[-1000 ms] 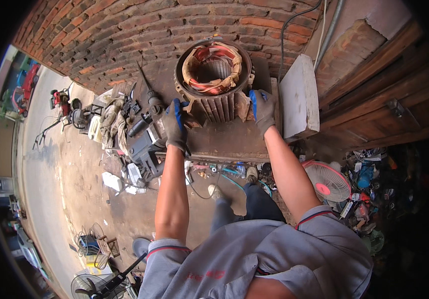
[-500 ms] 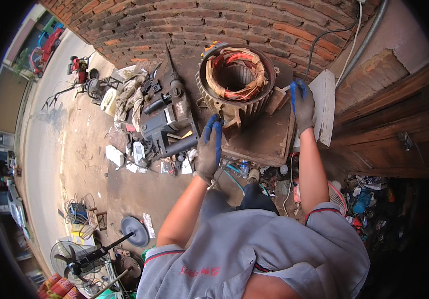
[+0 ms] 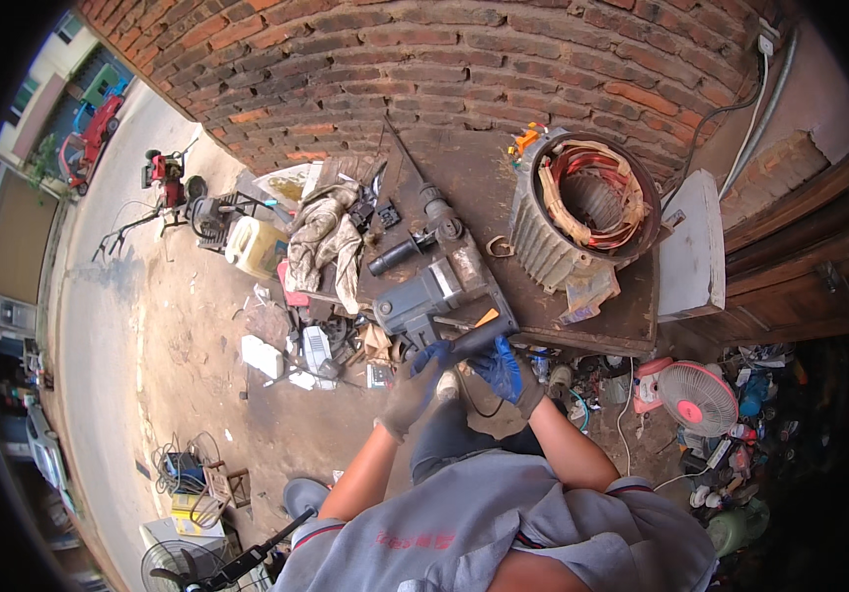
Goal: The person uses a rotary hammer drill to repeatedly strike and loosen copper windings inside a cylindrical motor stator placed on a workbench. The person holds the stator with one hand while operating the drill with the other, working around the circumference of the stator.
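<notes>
At the far left, a red vehicle [image 3: 101, 126] is seen parked along the street, with a black-bladed fan [image 3: 180, 564] cut off by the lower edge. A red-engined machine [image 3: 163, 173] is seen on the ground, and nearer the bench a pale yellow jerrycan [image 3: 247, 249] is partly overlapped by a crumpled, stained cloth [image 3: 324, 237]. Below the cloth, the ground is littered with white plastic pieces [image 3: 316, 347].

At the centre, a grey demolition hammer [image 3: 420, 299] is laid along the left part of a dark workbench [image 3: 568, 321]. Its pointed chisel [image 3: 405, 153] is directed toward the brick wall [image 3: 444, 64], and its black rear handle [image 3: 484, 338] is turned toward the person, at the bench's near edge. At the lower left of this handle, the left hand [image 3: 413, 385], in a grey and blue glove, is held with fingers partly bent. Just to its right, below the handle, the gloved right hand [image 3: 508, 377] is held with fingers curled. Whether the handle is gripped by either hand cannot be told.

On the bench's right part, a ribbed motor stator [image 3: 533, 232] is set, its red and tan windings [image 3: 553, 202] exposed at the open top. Beside it, a white panel [image 3: 693, 255] is stood near a wooden door [image 3: 790, 296]. Below, a pink fan [image 3: 698, 398] is placed among scattered clutter.
</notes>
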A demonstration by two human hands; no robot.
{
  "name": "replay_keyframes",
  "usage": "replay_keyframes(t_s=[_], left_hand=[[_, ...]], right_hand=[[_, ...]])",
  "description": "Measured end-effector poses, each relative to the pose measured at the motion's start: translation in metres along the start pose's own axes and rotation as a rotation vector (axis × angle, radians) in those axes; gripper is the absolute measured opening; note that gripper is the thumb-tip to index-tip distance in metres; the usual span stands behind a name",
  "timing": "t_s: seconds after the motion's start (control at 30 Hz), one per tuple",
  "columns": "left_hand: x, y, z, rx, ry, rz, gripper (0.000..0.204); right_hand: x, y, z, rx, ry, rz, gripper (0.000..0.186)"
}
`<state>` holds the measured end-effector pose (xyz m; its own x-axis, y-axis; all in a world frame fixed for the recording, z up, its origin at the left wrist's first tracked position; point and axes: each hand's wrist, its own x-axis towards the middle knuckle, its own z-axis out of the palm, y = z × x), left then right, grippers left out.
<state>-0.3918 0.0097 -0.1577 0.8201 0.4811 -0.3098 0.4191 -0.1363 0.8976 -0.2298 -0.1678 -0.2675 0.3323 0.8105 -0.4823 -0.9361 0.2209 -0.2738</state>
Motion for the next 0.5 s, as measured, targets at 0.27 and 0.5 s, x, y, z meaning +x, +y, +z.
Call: replay_keyframes(t_s=[0.27,0.5], left_hand=[[0.008,0.034,-0.112,-0.441,-0.045,-0.120,0.040],[0.166,0.050,-0.081,-0.928,-0.165,-0.132,0.046]], right_hand=[[-0.006,-0.004,0.115,0.175,0.018,-0.408,0.049],[-0.159,-0.006,0.134,-0.373,0.230,-0.625,0.053]])
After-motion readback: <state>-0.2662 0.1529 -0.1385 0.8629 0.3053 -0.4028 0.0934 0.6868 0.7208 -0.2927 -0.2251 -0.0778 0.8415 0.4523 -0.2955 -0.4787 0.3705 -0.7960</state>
